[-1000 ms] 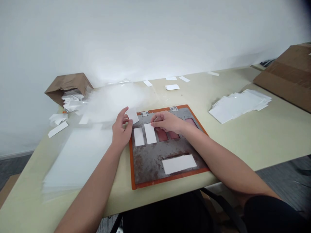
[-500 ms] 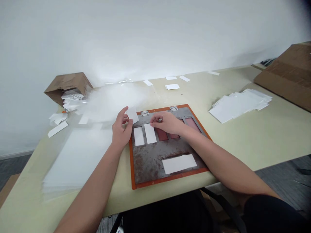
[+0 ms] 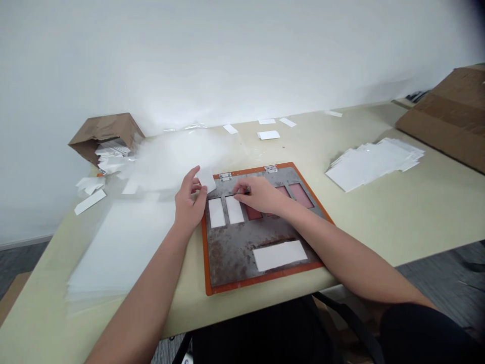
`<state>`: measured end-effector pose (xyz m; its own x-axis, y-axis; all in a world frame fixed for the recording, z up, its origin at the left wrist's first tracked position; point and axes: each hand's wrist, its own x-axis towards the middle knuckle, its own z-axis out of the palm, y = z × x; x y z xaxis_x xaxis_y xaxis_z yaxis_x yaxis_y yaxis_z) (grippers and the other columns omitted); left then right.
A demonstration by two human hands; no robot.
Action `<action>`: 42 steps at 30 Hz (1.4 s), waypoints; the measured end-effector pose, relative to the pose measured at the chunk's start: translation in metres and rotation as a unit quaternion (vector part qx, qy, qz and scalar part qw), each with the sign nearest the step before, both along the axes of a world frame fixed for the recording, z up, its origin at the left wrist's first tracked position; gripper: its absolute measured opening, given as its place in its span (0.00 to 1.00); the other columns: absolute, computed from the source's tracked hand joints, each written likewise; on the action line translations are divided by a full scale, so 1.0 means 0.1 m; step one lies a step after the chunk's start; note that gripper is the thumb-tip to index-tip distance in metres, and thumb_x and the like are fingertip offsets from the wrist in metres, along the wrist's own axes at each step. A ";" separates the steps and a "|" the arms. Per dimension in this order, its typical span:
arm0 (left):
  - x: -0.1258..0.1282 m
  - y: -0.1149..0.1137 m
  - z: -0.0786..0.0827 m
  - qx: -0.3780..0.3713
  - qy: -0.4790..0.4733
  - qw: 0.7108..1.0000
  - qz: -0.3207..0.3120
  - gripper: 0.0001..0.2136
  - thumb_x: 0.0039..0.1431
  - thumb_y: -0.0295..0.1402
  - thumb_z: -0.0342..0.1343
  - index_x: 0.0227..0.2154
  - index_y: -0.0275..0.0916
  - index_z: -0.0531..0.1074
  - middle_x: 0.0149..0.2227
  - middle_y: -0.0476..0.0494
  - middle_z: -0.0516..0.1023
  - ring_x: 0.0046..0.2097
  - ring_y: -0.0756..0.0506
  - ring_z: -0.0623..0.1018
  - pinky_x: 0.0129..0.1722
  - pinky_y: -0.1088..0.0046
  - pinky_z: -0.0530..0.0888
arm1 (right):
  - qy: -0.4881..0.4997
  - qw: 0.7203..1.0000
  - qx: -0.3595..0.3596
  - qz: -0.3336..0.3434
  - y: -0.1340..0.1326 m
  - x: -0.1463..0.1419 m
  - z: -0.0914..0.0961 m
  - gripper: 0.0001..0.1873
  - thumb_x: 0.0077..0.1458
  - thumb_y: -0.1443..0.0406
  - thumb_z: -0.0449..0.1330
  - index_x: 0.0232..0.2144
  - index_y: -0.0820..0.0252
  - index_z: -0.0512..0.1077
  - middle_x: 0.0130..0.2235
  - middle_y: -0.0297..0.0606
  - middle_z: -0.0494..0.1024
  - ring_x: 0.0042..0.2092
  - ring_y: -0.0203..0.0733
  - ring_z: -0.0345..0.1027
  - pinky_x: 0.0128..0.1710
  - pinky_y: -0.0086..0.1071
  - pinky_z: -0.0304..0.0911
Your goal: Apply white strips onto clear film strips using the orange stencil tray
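Note:
A hinged metal plate (image 3: 235, 253) with rectangular cutouts lies on an orange-edged base in front of me. My left hand (image 3: 190, 201), at the plate's upper left corner, pinches white cards (image 3: 206, 180) between thumb and fingers. Over the upper row of cutouts, my right hand (image 3: 257, 194) has its fingers closed at the top end of a white card (image 3: 235, 211), which lies in the second cutout. The first cutout holds another white card (image 3: 217, 213). Reddish surface shows through the cutouts farther right, partly hidden by my right hand. One more white strip (image 3: 280, 256) lies low on the plate.
Left of the plate lies a stack of translucent sheets (image 3: 113, 247). Behind it, a tipped cardboard box (image 3: 109, 129) spills white cards. A fanned pile of white cards (image 3: 375, 164) is at right, near a large cardboard box (image 3: 447, 116). Loose cards (image 3: 268, 135) lie along the wall.
The card under my right hand has gone down from a slightly raised position into the second cutout. My right hand has shifted very slightly; my left hand has stayed in place.

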<state>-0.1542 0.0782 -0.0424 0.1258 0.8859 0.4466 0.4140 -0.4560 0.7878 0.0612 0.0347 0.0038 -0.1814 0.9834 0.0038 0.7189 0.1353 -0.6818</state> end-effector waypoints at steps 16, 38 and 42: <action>0.00 0.00 0.00 -0.003 0.011 1.000 -0.001 0.24 0.60 0.34 0.55 0.60 0.47 0.64 0.40 0.48 0.73 0.38 0.49 0.76 0.46 0.65 0.75 | 0.001 0.993 0.099 -0.072 -0.10 0.15 0.29 0.14 0.62 0.59 0.52 0.34 0.57 0.76 0.35 0.39 0.78 0.39 0.45 0.70 0.43 0.37 0.61; -0.01 0.00 0.01 0.004 0.015 1.000 -0.007 0.25 0.58 0.36 0.53 0.59 0.44 0.64 0.39 0.47 0.73 0.37 0.48 0.76 0.40 0.69 0.74 | 0.392 0.915 -0.093 0.031 -0.94 0.20 0.73 0.35 0.63 0.41 0.33 0.66 0.42 0.52 0.66 0.38 0.63 0.63 0.47 0.61 0.55 0.45 0.65; 0.00 0.01 0.01 0.003 0.015 1.000 -0.004 0.24 0.58 0.36 0.52 0.59 0.44 0.65 0.39 0.47 0.74 0.37 0.48 0.76 0.43 0.67 0.73 | 0.562 0.811 -0.130 0.099 -0.95 0.18 0.60 0.42 0.54 0.32 0.37 0.59 0.43 0.63 0.65 0.35 0.64 0.64 0.49 0.60 0.60 0.47 0.61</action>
<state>-0.1546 0.0787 -0.0409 0.1464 0.8822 0.4475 0.4337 -0.4638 0.7725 0.0789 -0.0604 0.0637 -0.3618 0.9293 0.0742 -0.3946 -0.0806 -0.9153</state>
